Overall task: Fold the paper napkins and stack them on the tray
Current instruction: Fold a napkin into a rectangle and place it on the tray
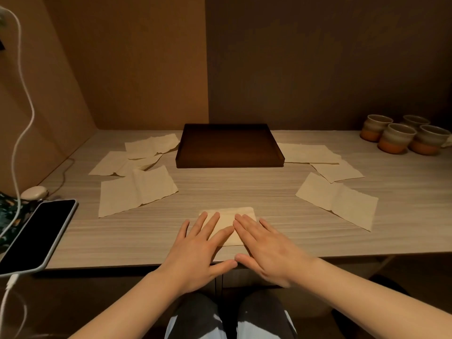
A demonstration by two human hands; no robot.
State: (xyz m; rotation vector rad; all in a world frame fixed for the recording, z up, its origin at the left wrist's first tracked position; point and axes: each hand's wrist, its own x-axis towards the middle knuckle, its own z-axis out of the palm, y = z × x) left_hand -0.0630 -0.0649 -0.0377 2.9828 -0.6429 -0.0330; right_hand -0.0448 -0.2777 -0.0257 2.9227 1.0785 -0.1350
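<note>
Folded napkin (pixel 228 217) pinned flat at the near edge of the table (pixel 244 192), directly beneath the fingers of both hands, far edge and rounded corners showing just beyond the fingertips. Left hand (pixel 199 250) spread wide, palm down, gripping nothing; right hand (pixel 265 249) likewise splayed and empty, index fingers meeting over the middle of the paper and thumbs touching at the table's lip. Flat, open pressure of this sort likely meant to set the crease and keep the thin sheet from springing back, not to lift it. Straight ahead of the fingertips, well beyond the napkin: dark tray (pixel 230 162), with no napkin visible in it, set squarely in line with the hands, presumably so each finished piece can travel forward in one short push or lift. Fanned out on either side, loose unfolded napkins: a rumpled, overlapping cluster (pixel 137 187) ahead and to the left of the left hand, three more sheets (pixel 340 199) ahead and to the right of the right hand, all seemingly within an arm's sweep. Judging by the tray, stacking not yet begun. Farther off to the right, four glazed cups (pixel 401 138) grouped against the wall; far to the left, a phone (pixel 36 233) face up on its white charging cable (pixel 22 99), clear of the working area.
</note>
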